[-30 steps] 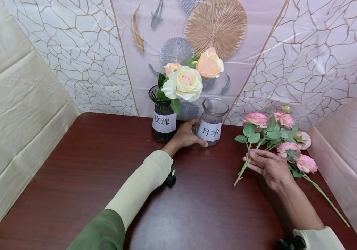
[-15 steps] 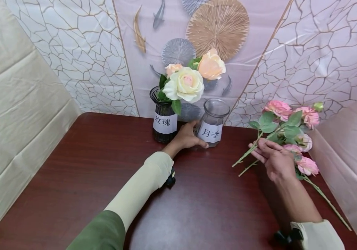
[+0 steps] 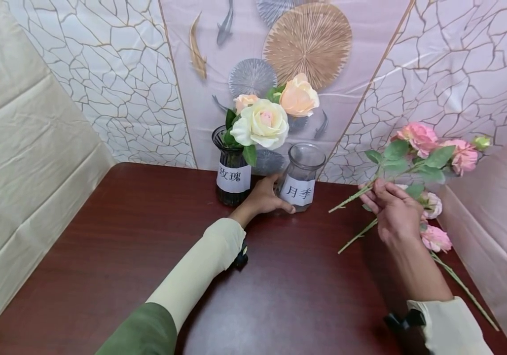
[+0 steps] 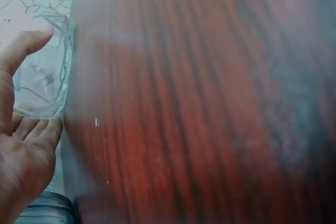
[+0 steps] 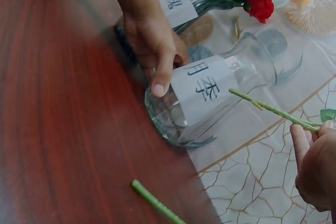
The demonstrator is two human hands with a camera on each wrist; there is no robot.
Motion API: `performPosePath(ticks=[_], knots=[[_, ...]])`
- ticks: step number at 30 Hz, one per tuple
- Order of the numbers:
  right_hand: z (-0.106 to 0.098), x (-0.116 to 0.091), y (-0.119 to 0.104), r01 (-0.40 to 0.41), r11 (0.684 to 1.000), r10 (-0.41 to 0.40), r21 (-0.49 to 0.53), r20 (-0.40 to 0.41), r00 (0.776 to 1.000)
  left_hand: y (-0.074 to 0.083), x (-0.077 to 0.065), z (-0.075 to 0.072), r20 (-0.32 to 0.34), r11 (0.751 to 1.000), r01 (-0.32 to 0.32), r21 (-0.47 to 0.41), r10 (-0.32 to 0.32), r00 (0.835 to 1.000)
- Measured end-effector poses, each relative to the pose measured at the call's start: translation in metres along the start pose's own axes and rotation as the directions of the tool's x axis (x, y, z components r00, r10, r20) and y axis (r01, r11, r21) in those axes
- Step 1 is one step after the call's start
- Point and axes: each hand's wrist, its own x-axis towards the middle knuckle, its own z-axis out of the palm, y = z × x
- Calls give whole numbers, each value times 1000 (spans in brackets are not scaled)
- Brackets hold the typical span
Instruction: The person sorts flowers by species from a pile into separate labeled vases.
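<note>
My left hand (image 3: 264, 195) grips the lower part of a clear glass vase (image 3: 304, 167), thumb at the front near the base. A white paper label with Chinese characters is stuck on this vase, and nothing stands in it. In the left wrist view, the thumb and fingers of the hand (image 4: 26, 163) lie on either side of the glass. My right hand (image 3: 397, 212) pinches the green stem of a pink flower spray (image 3: 419, 139) with several leaves and a bud. The spray tilts, its cut stem end (image 5: 247, 97) pointing left towards the vase and blooms to the right.
A dark glass vase (image 3: 234, 180), also labelled, holds a cream rose (image 3: 262, 123), peach roses (image 3: 299, 96) and a red rose (image 5: 261, 9). More pink flowers (image 3: 437, 238) lie at the table's right, one bare stem (image 3: 356, 237) reaching left. A patterned backdrop (image 3: 142, 88) stands behind.
My right hand has lifted the pink flower spray up and right, away from the other stems; another stem now shows below it. The left hand has stayed on the clear vase.
</note>
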Motion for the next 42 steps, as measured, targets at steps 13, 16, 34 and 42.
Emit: performPosePath(ticks=[13, 16, 34, 42], knots=[[31, 6, -5, 111, 992, -106, 67, -67, 992, -4, -7, -1, -2, 1000, 22, -11, -22, 1000], [37, 7, -6, 119, 989, -113, 91, -70, 991, -6, -8, 0, -5, 1000, 22, -15, -22, 1000], [76, 21, -10, 211, 963, -189, 170, -139, 972, -4, -6, 1, -15, 1000, 18, -9, -18, 1000], [88, 25, 2, 274, 950, -252, 151, -153, 956, 0, -1, 1, -6, 1000, 21, -16, -22, 1000]])
